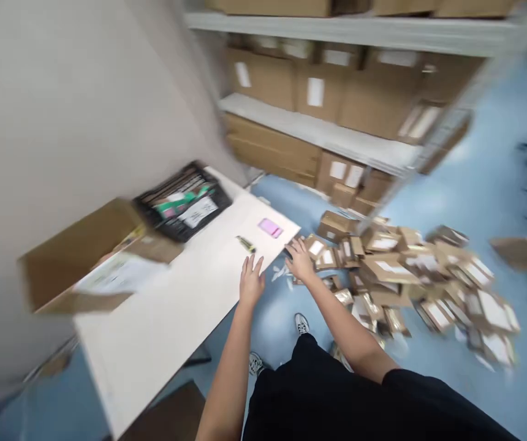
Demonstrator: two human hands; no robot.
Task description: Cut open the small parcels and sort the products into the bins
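Note:
My left hand [251, 283] is over the front edge of the white table [185, 300], its fingers apart and nothing in them. Just beyond its fingertips lies a yellow and black utility knife [246, 244]. A phone with a lit pink screen [271, 228] rests flat near the table's right corner. By that corner is my right hand [299, 260], fingers stretched out. Something small and dark shows beside its fingertips, too blurred to name, and I cannot tell whether the hand touches the table edge.
On the table stand an open cardboard box [79, 257] with papers and a black crate [185, 202] holding green and white packets. Many small cartons [387, 269] are heaped on the blue floor at right. Metal shelving [318, 135] with large boxes rises behind.

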